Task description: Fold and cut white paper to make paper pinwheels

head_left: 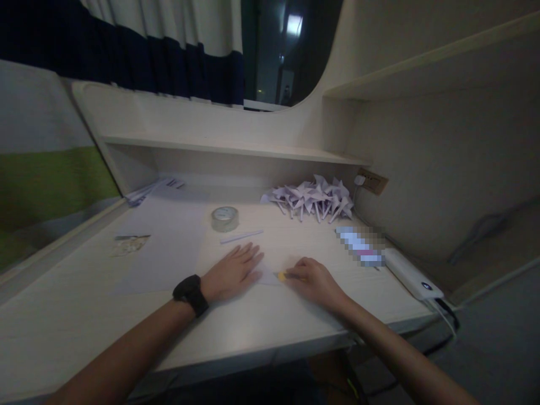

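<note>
My left hand point(234, 273), with a black watch on the wrist, lies flat with fingers stretched on a small sheet of white paper point(266, 276). The paper is partly hidden under that hand. At its right corner my right hand point(314, 281) is closed around a small yellow and dark tool point(282, 276); most of it is covered by the fingers, so its exact kind is unclear. Just beyond my left hand lie thin white paper sticks point(241, 237). A roll of clear tape point(225, 219) sits behind them.
A heap of white paper pinwheels point(314, 198) stands at the back right. Nearer are a blurred-out phone point(359, 246) and a white power strip point(411, 274) with cables. Large white sheets point(164, 236) and a small clear bag point(129, 245) lie on the left. A shelf point(236, 149) overhangs the back.
</note>
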